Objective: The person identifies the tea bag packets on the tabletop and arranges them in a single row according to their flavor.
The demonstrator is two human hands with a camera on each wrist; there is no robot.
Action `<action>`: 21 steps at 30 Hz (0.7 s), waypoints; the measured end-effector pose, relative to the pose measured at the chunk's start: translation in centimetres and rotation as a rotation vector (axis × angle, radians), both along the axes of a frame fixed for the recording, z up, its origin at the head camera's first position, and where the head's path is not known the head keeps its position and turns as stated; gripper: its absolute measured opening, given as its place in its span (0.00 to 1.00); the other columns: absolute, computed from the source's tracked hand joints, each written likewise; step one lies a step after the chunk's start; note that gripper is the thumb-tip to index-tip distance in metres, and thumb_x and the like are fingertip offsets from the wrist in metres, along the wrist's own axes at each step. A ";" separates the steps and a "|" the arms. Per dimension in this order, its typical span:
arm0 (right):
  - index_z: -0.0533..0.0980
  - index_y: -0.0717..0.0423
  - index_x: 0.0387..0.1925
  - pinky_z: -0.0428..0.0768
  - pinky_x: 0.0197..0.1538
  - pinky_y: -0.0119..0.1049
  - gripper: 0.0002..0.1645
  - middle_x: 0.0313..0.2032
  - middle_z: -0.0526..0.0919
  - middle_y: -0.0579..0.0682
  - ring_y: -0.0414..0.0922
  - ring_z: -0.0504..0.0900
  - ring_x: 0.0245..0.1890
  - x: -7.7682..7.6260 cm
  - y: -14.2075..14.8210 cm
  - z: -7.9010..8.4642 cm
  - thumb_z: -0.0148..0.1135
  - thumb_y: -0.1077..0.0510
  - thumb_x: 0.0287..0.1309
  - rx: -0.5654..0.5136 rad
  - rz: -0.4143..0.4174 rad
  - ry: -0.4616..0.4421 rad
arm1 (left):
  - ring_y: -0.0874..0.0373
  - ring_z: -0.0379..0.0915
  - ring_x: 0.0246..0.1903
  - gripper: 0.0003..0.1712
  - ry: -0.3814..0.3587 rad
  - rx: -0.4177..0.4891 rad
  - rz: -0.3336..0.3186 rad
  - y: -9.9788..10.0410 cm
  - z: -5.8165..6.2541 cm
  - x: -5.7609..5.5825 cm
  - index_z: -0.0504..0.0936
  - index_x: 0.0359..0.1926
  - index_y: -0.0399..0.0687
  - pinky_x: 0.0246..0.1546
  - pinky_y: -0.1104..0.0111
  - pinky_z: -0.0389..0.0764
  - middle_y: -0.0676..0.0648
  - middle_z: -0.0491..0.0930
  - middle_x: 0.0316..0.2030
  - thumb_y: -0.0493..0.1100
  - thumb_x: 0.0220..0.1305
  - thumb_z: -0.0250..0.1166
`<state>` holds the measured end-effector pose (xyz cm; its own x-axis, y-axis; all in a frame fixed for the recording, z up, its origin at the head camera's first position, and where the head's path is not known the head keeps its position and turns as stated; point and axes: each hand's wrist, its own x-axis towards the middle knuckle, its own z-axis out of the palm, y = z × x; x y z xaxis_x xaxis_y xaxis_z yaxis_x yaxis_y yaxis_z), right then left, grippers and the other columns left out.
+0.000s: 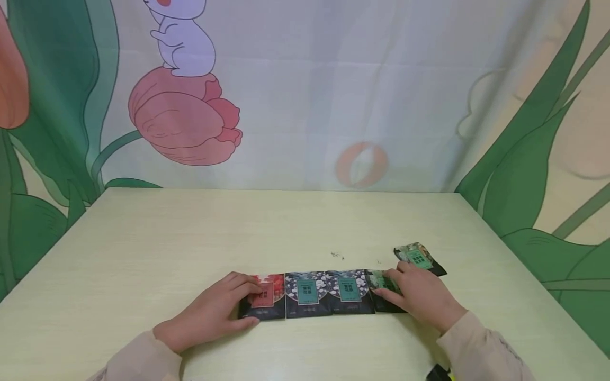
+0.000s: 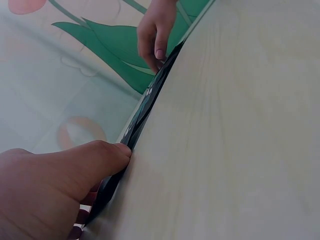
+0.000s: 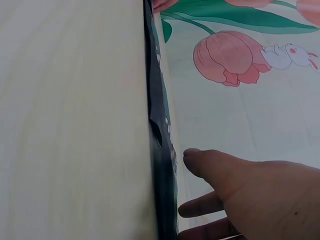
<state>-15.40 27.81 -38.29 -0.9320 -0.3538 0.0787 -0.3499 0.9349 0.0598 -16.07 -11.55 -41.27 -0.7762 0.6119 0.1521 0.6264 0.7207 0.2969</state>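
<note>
Four flat packets lie side by side in a row on the table. At the left end of that row, my left hand (image 1: 207,312) rests on the red and black packet (image 1: 272,296), fingers over its left part and thumb by its near edge. Two dark packets with white flowers and teal labels, one (image 1: 307,293) left of the other (image 1: 350,291), fill the middle. My right hand (image 1: 425,297) lies over the green and black packet (image 1: 381,279) at the right end, covering part of it. Its fingers look relaxed in the right wrist view, with the thumb apart from them.
Beyond my right hand, a separate green-labelled packet (image 1: 415,255) lies tilted on the pale table (image 1: 190,227). Small dark marks (image 1: 337,255) show behind the row. A black object (image 1: 437,372) sits by my right sleeve at the near edge. A printed curtain (image 1: 295,106) hangs behind.
</note>
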 end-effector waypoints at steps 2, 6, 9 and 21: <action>0.80 0.56 0.47 0.83 0.41 0.45 0.27 0.38 0.82 0.50 0.46 0.81 0.34 -0.3 0.3 0.0 0.59 0.38 0.60 -0.036 0.002 -0.013 | 0.56 0.69 0.56 0.29 0.002 -0.002 0.001 -0.1 0.1 0.0 0.78 0.54 0.50 0.58 0.59 0.76 0.52 0.76 0.55 0.57 0.55 0.69; 0.79 0.55 0.48 0.82 0.46 0.49 0.26 0.45 0.83 0.53 0.50 0.83 0.42 -0.8 0.9 0.2 0.58 0.40 0.61 -0.105 -0.002 -0.052 | 0.56 0.69 0.57 0.29 0.009 -0.008 0.009 -0.4 0.2 0.0 0.79 0.54 0.51 0.58 0.59 0.76 0.52 0.76 0.55 0.57 0.54 0.70; 0.79 0.56 0.50 0.80 0.50 0.52 0.25 0.49 0.81 0.55 0.54 0.81 0.48 -1.1 1.4 0.6 0.58 0.42 0.62 -0.154 -0.020 -0.067 | 0.56 0.69 0.57 0.29 0.011 0.000 0.004 -0.4 0.3 0.0 0.78 0.54 0.50 0.59 0.59 0.76 0.52 0.76 0.56 0.57 0.54 0.70; 0.76 0.58 0.55 0.73 0.59 0.61 0.25 0.57 0.75 0.64 0.64 0.72 0.59 -2.9 4.9 0.5 0.60 0.48 0.62 -0.265 -0.051 -0.073 | 0.56 0.69 0.57 0.29 -0.012 0.006 0.006 -0.1 0.1 0.1 0.78 0.55 0.50 0.58 0.58 0.76 0.52 0.75 0.56 0.57 0.55 0.69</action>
